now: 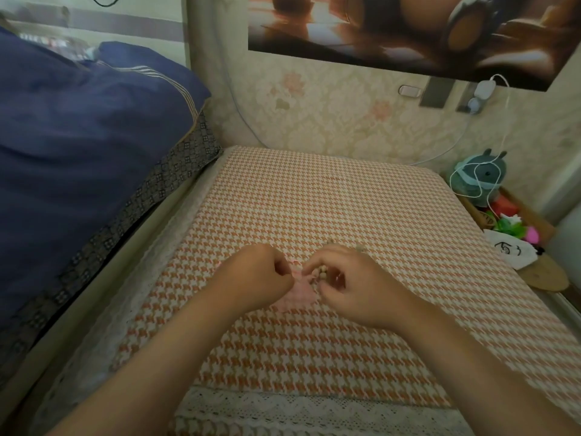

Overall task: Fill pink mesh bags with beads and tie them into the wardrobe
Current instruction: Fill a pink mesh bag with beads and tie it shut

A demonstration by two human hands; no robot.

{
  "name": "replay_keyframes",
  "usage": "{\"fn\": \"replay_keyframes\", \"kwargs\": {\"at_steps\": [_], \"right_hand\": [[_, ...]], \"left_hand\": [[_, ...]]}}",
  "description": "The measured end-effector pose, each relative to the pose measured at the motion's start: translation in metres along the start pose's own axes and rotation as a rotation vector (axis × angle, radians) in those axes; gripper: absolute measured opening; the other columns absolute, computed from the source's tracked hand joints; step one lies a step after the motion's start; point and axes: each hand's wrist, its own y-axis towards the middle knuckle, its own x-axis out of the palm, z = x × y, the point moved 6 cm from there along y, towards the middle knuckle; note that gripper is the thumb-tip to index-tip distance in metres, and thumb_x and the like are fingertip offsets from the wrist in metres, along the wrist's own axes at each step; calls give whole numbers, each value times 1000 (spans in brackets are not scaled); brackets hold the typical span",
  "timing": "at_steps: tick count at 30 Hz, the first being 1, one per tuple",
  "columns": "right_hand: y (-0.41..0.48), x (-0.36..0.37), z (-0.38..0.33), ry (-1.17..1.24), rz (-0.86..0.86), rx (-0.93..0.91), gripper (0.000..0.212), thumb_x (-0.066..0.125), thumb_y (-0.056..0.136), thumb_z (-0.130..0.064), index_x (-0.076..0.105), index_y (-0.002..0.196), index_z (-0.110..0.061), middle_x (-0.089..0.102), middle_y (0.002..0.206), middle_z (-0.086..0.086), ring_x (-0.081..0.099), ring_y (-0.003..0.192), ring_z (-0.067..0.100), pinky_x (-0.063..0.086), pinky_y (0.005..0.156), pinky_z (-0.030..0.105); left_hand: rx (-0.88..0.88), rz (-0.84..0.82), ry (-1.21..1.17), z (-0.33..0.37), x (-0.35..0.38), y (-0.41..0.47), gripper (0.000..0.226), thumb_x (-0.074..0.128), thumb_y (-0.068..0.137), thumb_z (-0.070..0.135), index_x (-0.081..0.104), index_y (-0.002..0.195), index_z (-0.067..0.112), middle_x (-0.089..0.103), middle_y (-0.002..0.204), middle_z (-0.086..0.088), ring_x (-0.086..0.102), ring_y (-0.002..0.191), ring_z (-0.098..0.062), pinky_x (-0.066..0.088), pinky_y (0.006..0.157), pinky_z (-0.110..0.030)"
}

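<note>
Your left hand (267,272) is curled into a loose fist, its thumb and fingertips pinching the near-left edge of the small pink mesh bag (297,294). The bag lies flat on the orange-and-white houndstooth tablecloth (330,199), about mid-table, in the gap between your two hands and partly hidden under them. Your right hand (349,287) sits just beside the left, fingers bent inward and holding a few small round beige beads (322,273) right at the bag's upper edge. You cannot tell from here whether the bag's mouth is open or how many beads are inside. A white lace trim (283,404) borders the cloth on the side nearest you.

To your left, a dark blue quilt (78,136) lies piled on the bed. At the far right, beyond the table's edge, a teal plush toy (481,174) stands in a wooden tray (534,220), with a white charging cable (503,121) draped over it from the wall. A white pouch with a drawn face (509,250) lies near the tray.
</note>
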Motion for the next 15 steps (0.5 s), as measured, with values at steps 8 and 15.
{"fn": "replay_keyframes", "kwargs": {"at_steps": [8,15], "right_hand": [[39,28,40,-181,34,143,23,65,97,-23,73,116,-32,67,119,-14,62,106,9,55,89,36],[56,50,42,-357,-67,97,19,67,94,-19,76,107,-29,70,106,-8,59,84,12,45,65,27]], "left_hand": [[54,60,66,-8,-10,1,12,57,87,37,68,88,34,67,85,14,62,77,-8,58,71,-34],[107,-15,-50,-10,-4,-2,12,60,85,33,69,92,32,68,88,12,65,76,-7,59,72,-37]]}}
